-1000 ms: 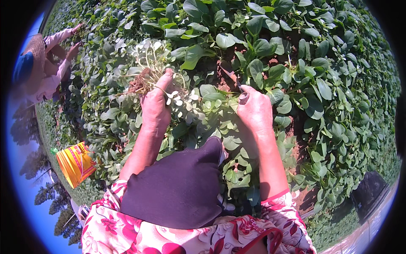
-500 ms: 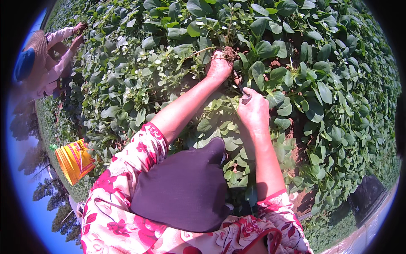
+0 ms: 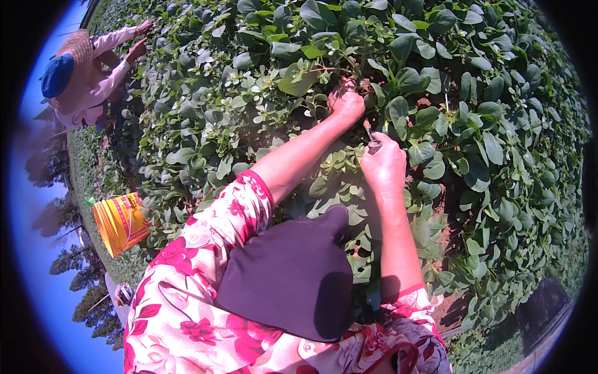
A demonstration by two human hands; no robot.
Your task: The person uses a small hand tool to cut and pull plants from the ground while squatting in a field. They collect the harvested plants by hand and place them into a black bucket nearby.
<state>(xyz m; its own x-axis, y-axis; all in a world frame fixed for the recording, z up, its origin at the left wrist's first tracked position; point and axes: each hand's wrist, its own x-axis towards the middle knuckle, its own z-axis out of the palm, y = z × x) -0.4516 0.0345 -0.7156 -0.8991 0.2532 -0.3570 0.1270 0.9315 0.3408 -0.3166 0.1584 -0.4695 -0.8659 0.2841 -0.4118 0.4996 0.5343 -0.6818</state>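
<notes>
My left hand is closed around the base of an uprooted leafy plant. Reddish-brown soil clings to the roots beside my fingers, and the leafy top points away from me. Lower and to the right, my right hand grips a small hand tool with a metal collar. Its short, soil-coloured tip points toward the left hand without touching it; most of the handle is hidden in my fist. Broad-leaved green crop plants surround both hands, and smaller-leaved plants grow thickly on the left.
At the far left, another person in a straw hat bends with both hands in the plants. A yellow bucket lies tilted at the left edge. Bare reddish soil shows between rows on the right. A dark object lies at lower right.
The whole view has shifted, so most things sit farther right. My left hand still holds the plant, its root clump now less exposed. The right hand keeps its grip on the tool.
</notes>
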